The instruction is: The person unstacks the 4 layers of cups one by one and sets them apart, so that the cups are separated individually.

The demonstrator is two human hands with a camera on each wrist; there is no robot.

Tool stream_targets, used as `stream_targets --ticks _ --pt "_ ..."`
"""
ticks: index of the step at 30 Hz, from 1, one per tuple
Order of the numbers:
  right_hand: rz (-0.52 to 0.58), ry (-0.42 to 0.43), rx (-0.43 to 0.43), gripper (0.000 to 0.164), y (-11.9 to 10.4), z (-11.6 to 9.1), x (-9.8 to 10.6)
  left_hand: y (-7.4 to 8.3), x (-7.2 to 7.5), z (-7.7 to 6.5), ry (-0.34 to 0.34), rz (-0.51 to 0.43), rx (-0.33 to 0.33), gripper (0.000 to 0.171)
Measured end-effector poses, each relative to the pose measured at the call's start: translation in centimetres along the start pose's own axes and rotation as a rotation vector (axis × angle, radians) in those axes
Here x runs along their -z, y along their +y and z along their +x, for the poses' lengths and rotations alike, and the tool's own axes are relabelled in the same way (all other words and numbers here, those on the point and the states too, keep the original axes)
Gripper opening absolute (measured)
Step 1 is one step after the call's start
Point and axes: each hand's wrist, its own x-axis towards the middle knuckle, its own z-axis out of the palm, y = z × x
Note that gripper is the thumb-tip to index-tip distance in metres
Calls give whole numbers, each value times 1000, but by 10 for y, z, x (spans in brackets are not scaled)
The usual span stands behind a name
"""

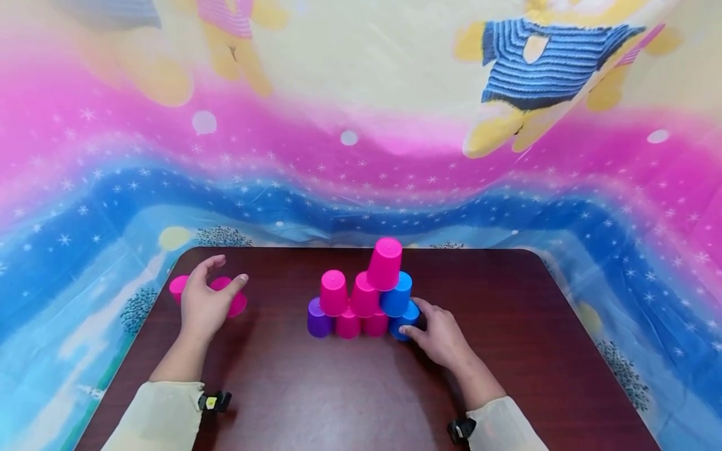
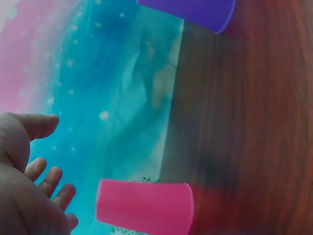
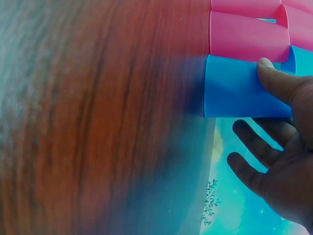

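Upside-down cups form a pyramid. Its bottom row has a purple cup (image 1: 319, 319), two pink cups and a blue cup (image 1: 402, 326). Above are a pink cup (image 1: 334, 293), another pink cup (image 1: 364, 297) and a blue cup (image 1: 397, 297); one more pink cup (image 1: 386, 266) stands on top, to the right. My right hand (image 1: 444, 338) pinches the lower blue cup, thumb on its near side, a finger behind. At the left, my left hand (image 1: 205, 305), fingers loosely bent, hovers by two pink cups, partly hiding them; one pink cup (image 2: 145, 205) shows apart from its fingers.
A dark wooden table (image 1: 316, 394) carries everything. Its far edge runs behind the pyramid. A printed cloth (image 1: 361, 169) with bears and snowflakes hangs around the back and sides. Both wrists wear a dark strap, such as the left strap (image 1: 215, 401).
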Motion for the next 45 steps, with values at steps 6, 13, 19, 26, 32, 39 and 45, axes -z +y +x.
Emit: stream_targets --ticks 6,13,19,26,32,39,45 --pt "1 8 -2 75 -1 0 1 22 -1 -5 -21 -8 -17 72" --pt "6 4 -6 75 -1 -1 1 52 -6 -12 -48 -93 -107 66" --pt "9 9 -13 75 0 -1 -1 72 -14 -15 -74 -164 -191 58" --pt "-6 10 -7 76 1 -1 -1 91 -23 -18 -124 -184 -269 51" --pt "-7 5 -18 76 1 -1 0 102 -29 -18 -172 -211 -308 49" --pt "-13 13 -5 75 0 -2 1 112 -40 -20 -243 -172 -337 51" --pt "-9 13 1 73 0 -2 0 124 -52 -23 -295 -147 -382 52"
